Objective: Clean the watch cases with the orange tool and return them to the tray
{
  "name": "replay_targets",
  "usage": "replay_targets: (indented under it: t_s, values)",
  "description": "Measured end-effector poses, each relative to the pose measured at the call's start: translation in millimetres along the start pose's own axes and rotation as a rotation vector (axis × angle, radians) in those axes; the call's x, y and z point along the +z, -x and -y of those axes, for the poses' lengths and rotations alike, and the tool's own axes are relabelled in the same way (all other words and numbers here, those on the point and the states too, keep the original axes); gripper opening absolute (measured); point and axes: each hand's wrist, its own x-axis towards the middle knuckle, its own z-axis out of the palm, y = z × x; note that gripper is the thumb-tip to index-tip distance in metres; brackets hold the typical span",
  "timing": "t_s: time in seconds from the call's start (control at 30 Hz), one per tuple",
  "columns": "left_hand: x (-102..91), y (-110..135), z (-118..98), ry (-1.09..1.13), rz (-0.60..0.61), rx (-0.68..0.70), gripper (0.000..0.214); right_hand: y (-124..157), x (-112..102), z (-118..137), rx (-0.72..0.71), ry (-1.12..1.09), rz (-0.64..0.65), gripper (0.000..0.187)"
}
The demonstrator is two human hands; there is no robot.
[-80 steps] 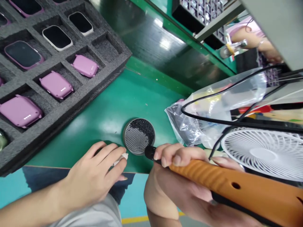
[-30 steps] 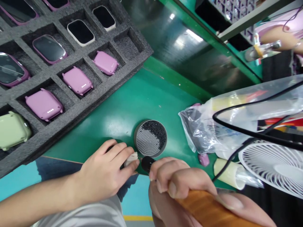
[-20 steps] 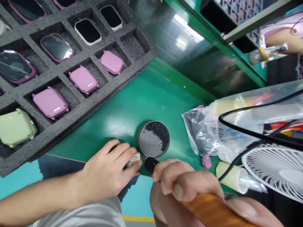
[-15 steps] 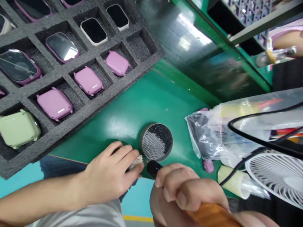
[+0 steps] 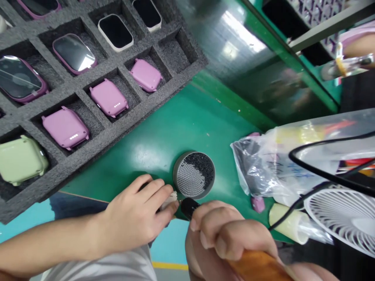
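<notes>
My left hand (image 5: 140, 214) rests at the edge of the green bench, fingers closed on a small off-white part (image 5: 172, 198) that is mostly hidden. Wrapped around an electric screwdriver (image 5: 190, 207) with a black nose and orange-brown body is my right hand (image 5: 228, 234). The screwdriver's tip points at the off-white part; whether they touch is not clear. Just beyond both hands sits a round grey dish (image 5: 187, 180) with a dimpled floor and many tiny black screws along its far right side.
A grey foam tray (image 5: 125, 123) at the upper left holds purple, white and green watches (image 5: 66, 128) in its pockets. To the right lie a clear plastic bag (image 5: 263, 168), a black cable (image 5: 295, 156), a yellowish tape roll (image 5: 285, 223) and a white fan (image 5: 345, 218). Another person's arm (image 5: 360, 47) shows at upper right.
The view has shifted slightly, so the tray sits a little further left and the bag further right. Both hands keep the same hold, with the screwdriver tip slightly nearer the off-white part.
</notes>
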Motion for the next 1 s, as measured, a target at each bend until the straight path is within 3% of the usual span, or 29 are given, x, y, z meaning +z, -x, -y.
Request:
replay_targets:
  t_s: [0.07, 0.13, 0.23, 0.33, 0.53, 0.73, 0.87, 1.0]
  values:
    - [-0.4, 0.0, -0.1, 0.003, 0.006, -0.006, 0.020, 0.5, 1.7, -3.5, -0.035, -0.027, 0.076, 0.038]
    - [-0.1, 0.4, -0.3, 0.002, 0.021, -0.009, 0.021, -2.5, 10.5, -6.0, -0.110, -0.066, 0.049, 0.037]
    - [0.4, 1.4, -0.1, -0.014, 0.033, -0.017, 0.022, -8.8, 29.4, -2.7, -0.266, -0.118, -0.328, 0.030]
    - [-1.7, 2.6, 0.6, -0.030, 0.020, -0.021, 0.028, -14.6, 37.7, 6.1, -0.345, -0.103, -0.471, 0.033]
    - [-4.4, 5.0, 2.4, 0.034, 0.100, 0.070, 0.032, -23.1, 33.4, 10.2, -0.323, -0.139, -0.489, 0.054]
    - [0.9, 4.3, -1.6, -0.033, -0.020, -0.049, 0.019, -19.5, 34.2, 4.7, -0.298, -0.161, -0.465, 0.073]
    - [-1.6, 6.4, -2.1, 0.035, 0.060, -0.025, 0.027, -16.9, 32.2, 5.1, -0.276, -0.171, -0.471, 0.074]
    - [-0.4, 7.9, -0.3, 0.044, 0.037, -0.019, 0.028, -16.4, 32.1, 5.6, -0.286, -0.164, -0.471, 0.072]
